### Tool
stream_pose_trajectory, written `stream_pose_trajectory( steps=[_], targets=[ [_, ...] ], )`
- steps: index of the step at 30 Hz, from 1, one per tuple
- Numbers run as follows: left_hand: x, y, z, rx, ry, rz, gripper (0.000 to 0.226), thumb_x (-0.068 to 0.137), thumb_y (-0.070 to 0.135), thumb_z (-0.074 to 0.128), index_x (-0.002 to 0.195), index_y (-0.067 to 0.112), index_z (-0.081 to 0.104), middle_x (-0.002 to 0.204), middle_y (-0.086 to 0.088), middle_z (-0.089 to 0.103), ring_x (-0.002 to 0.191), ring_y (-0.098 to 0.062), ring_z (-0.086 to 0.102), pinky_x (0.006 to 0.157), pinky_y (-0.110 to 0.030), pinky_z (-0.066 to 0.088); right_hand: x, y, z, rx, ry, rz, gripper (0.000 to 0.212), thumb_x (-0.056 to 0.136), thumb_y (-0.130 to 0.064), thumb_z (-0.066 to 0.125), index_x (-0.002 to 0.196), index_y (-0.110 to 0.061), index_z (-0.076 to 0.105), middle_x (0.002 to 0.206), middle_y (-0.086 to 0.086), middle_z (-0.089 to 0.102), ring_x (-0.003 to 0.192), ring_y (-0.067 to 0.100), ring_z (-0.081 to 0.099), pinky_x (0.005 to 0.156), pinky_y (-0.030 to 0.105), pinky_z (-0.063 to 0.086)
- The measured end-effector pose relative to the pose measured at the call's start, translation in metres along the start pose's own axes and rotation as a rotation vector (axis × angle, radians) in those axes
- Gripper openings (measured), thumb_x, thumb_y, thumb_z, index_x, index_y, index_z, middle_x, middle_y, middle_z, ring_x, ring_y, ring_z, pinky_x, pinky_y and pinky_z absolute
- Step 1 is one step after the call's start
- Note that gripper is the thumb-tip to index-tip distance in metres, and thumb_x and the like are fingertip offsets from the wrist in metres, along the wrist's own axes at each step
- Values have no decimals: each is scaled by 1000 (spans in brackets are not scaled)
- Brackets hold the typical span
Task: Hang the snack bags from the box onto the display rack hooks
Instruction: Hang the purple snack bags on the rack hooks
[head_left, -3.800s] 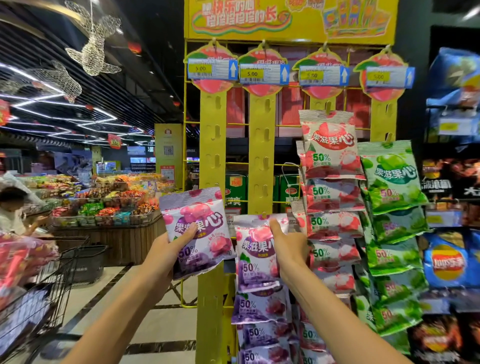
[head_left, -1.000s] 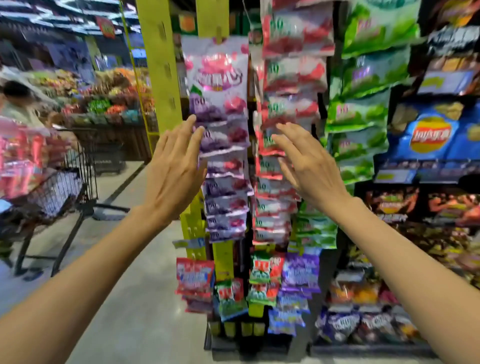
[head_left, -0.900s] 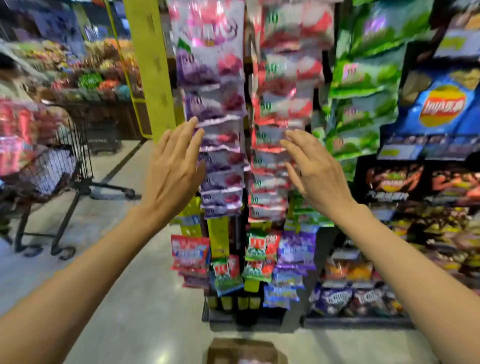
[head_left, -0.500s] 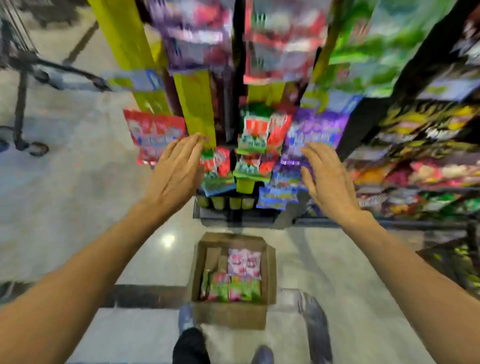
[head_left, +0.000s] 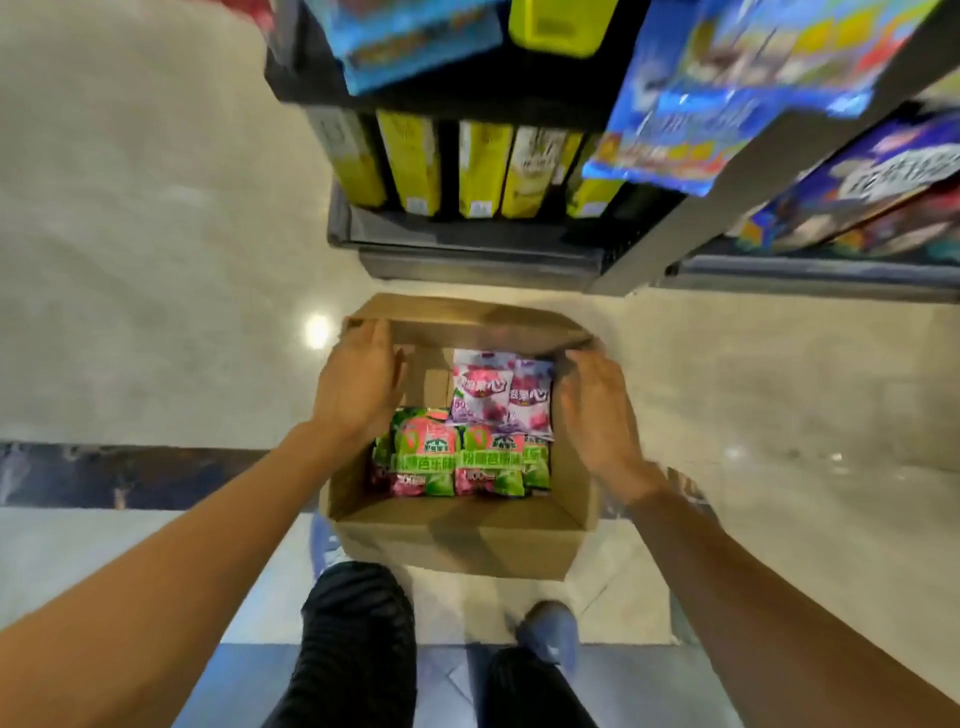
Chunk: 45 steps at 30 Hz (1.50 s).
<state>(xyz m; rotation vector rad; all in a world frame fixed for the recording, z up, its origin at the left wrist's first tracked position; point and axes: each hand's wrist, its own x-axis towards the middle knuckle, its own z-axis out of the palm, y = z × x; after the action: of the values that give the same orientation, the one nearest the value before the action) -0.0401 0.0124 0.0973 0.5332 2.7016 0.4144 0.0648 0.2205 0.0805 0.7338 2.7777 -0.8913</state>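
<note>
- Looking straight down into the open brown cardboard box (head_left: 457, 540) on the pale polished floor (head_left: 156, 260), right at the foot of the dark display rack base (head_left: 467, 249).
- Left hand (head_left: 358, 384) sits over the box's left wall, fingers straight and loose, grip wide, holding nothing.
- Right hand (head_left: 597, 410) hovers over the right side, fingers gently bent, also holding nothing.
- Stock is down inside: two purple-and-white snack bags (head_left: 493, 395) at the far end, green-and-pink snack bags (head_left: 447, 457) packed nearer my feet.
- Risk, as I judge it: those glossy bags overlap, so a hasty pinch could drag up two or let one slide away.
- Purple corners lie across the green ones; pulling green first may spill the purple.
- Grabbing mid-body could crumple the top edge I need for the hooks.
- My shoes (head_left: 550, 634) crowd the box; I could nudge it.
</note>
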Motion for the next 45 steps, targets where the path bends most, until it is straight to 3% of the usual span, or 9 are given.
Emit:
stream_pose_trajectory(
  steps=[15, 18, 21, 25, 28, 31, 36, 41, 45],
  targets=[
    [66, -22, 229, -677, -309, -536, 53, 91, 36, 56, 120, -4, 38, 106, -25, 59, 105, -40, 56, 87, -46, 47, 51, 75, 202, -7, -56, 716, 46, 98, -20, 41, 130, 12, 39, 136, 24, 41, 127, 36, 36, 104, 37, 24],
    [70, -21, 235, -714, -319, -579, 57, 88, 35, 61, 118, -11, 44, 113, -32, 56, 107, -45, 54, 83, -47, 47, 59, 73, 203, 31, -74, 771, 50, 98, -28, 44, 132, 8, 42, 136, 24, 42, 127, 36, 34, 104, 39, 26],
    [76, -22, 231, -783, -279, -616, 38, 86, 27, 66, 94, -6, 48, 75, -17, 52, 79, -33, 52, 63, -34, 37, 64, 72, 200, 143, -83, 810, 48, 96, -32, 48, 129, 3, 45, 136, 26, 42, 129, 39, 34, 105, 41, 30],
    [86, -28, 227, -883, -261, -695, 34, 82, 26, 71, 101, 8, 51, 103, -6, 55, 95, -19, 48, 81, -25, 39, 64, 69, 201, 190, -34, 857, 46, 91, -39, 56, 117, -1, 55, 132, 21, 44, 126, 36, 37, 103, 42, 32],
    [92, -30, 221, -961, -292, -764, 32, 80, 32, 72, 79, 12, 47, 103, -7, 60, 94, -17, 49, 78, -25, 34, 62, 70, 207, 307, -28, 799, 38, 89, -38, 59, 66, -8, 54, 83, 11, 56, 86, 22, 54, 70, 27, 42],
    [98, -27, 217, -1019, -329, -803, 29, 84, 27, 69, 93, 7, 50, 95, -1, 51, 96, -16, 43, 81, -24, 33, 57, 72, 205, 514, -6, 797, 36, 89, -27, 63, 62, -13, 44, 60, -2, 45, 55, 9, 42, 47, 18, 32],
    [94, -30, 207, -1100, -446, -808, 69, 77, 23, 77, 130, 0, 39, 129, -13, 55, 119, -27, 52, 103, -38, 42, 54, 77, 193, 722, 16, 785, 29, 88, -13, 63, 66, -13, 44, 59, 1, 40, 57, 12, 37, 56, 23, 36],
    [75, -31, 178, -1204, -449, -833, 22, 84, 5, 66, 81, 15, 47, 110, -8, 58, 100, -18, 56, 76, -28, 49, 44, 61, 163, 1013, -4, 874, 38, 83, 1, 67, 117, -5, 51, 107, 12, 63, 96, 24, 64, 86, 40, 54],
    [52, -30, 129, -1245, -482, -775, 16, 86, 5, 64, 98, 13, 57, 115, -10, 63, 104, -24, 62, 82, -34, 51, 25, 40, 119, 1146, -175, 810, 11, 92, -2, 55, 99, -7, 62, 94, 4, 68, 85, 18, 65, 80, 36, 54]
  ],
)
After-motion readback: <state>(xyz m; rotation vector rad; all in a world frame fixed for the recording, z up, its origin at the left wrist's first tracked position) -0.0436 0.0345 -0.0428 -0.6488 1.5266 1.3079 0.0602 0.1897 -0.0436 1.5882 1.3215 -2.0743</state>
